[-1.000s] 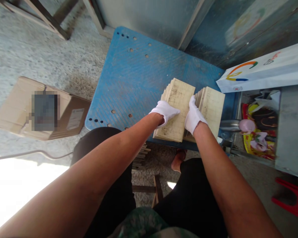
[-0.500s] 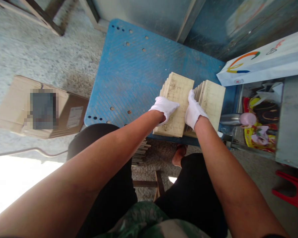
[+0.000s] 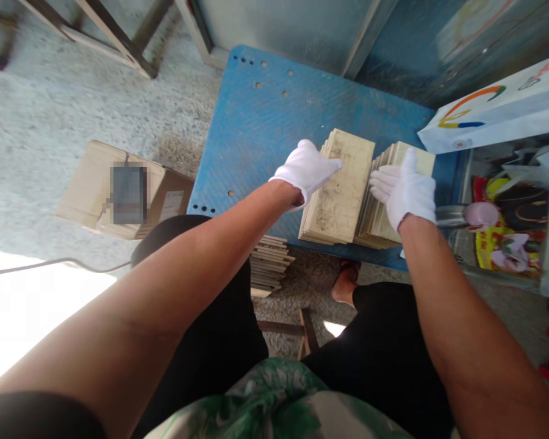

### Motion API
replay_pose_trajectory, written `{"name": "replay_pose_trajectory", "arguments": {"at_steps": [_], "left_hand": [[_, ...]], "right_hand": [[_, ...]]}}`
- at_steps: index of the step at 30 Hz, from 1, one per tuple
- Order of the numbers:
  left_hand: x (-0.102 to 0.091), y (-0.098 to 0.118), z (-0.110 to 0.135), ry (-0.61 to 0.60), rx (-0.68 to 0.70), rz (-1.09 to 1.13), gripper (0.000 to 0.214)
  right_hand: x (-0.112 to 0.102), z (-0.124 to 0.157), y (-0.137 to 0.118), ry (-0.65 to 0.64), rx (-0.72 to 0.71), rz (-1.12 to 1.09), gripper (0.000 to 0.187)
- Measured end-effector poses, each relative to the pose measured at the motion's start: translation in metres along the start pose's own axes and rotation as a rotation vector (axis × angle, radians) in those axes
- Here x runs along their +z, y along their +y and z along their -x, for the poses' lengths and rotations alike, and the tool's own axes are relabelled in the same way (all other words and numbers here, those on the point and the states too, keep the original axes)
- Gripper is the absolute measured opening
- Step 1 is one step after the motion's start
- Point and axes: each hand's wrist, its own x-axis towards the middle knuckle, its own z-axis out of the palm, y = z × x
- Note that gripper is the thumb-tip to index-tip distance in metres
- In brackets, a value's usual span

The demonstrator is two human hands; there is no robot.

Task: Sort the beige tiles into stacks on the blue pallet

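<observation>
Two side-by-side stacks of thin, pale rectangular boards, the left stack (image 3: 345, 189) and the right stack (image 3: 382, 219), stand on the blue table. Dark smudges mark the left stack's top board. My left hand (image 3: 304, 166), in a white glove, is at that stack's left side. Its thumb points out over the top board and its fingers are partly hidden; whether it touches the boards I cannot tell. My right hand (image 3: 409, 189), gloved too, is open above the right stack, fingers stretched toward the left stack and thumb up. It holds nothing.
The blue table (image 3: 256, 134) has holes near its edges. A white paper bag (image 3: 498, 116), a metal bottle with a pink cap (image 3: 480, 214) and a drawer of packets lie right. More boards (image 3: 269, 265) are stacked below the table. A cardboard box (image 3: 89, 186) sits left on the floor.
My right hand has moved off the gap between the stacks, rightward over the right stack, and opened. My left hand has shifted up along the left stack. The camera view has swung left.
</observation>
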Motion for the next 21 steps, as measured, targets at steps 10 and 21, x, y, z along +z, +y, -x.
{"name": "replay_pose_trajectory", "arguments": {"at_steps": [10, 21], "left_hand": [[-0.014, -0.018, 0.014, 0.075, 0.097, -0.112, 0.066], [-0.001, -0.057, 0.055, 0.105, 0.095, -0.181, 0.065]], "right_hand": [[-0.024, 0.070, -0.022, -0.063, -0.121, -0.062, 0.057], [-0.022, 0.204, 0.061, -0.530, 0.071, 0.100, 0.046]]}}
